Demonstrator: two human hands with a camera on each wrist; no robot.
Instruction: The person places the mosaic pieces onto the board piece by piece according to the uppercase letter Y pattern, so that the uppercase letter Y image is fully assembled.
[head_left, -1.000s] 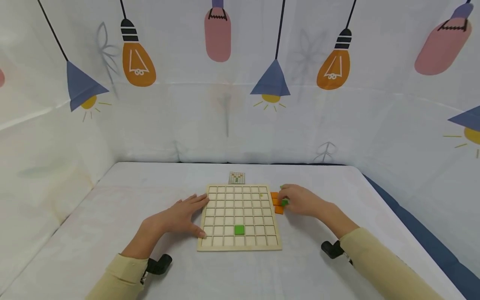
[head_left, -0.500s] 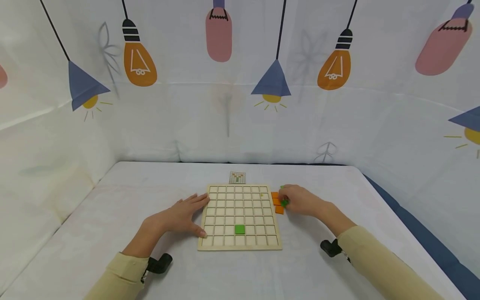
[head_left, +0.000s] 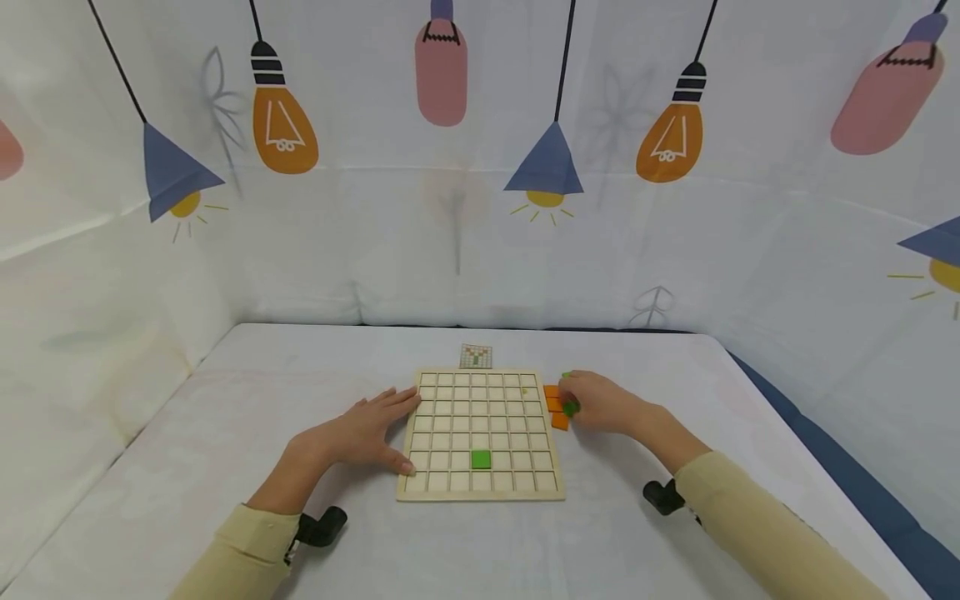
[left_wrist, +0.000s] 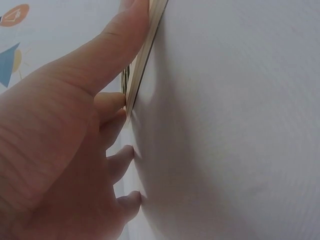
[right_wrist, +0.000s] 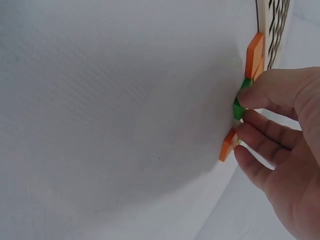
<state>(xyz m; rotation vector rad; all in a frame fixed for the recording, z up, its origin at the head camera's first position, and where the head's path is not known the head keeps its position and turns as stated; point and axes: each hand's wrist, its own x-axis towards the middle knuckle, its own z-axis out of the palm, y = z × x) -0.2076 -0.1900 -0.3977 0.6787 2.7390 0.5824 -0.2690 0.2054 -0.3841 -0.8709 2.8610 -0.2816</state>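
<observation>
A square wooden grid board (head_left: 460, 424) lies on the table, with one green tile (head_left: 481, 459) in a cell near its front. My left hand (head_left: 358, 433) rests spread at the board's left edge, thumb and fingertips touching the rim. To the right of the board, my right hand (head_left: 606, 403) pinches a green square tile (right_wrist: 239, 109), its thumb on the near face. Orange tiles (head_left: 553, 404) lie between this hand and the board. Another orange tile (right_wrist: 227, 145) shows below the fingers in the right wrist view. My fingers partly hide the tiles there.
A small card (head_left: 476, 357) with a printed grid pattern lies just behind the board. More green (head_left: 566, 375) shows beyond my right hand. The white table (head_left: 480, 550) ends at a patterned cloth backdrop (head_left: 390, 250). A tiny yellow-green mark (head_left: 525, 391) is on the board's upper right.
</observation>
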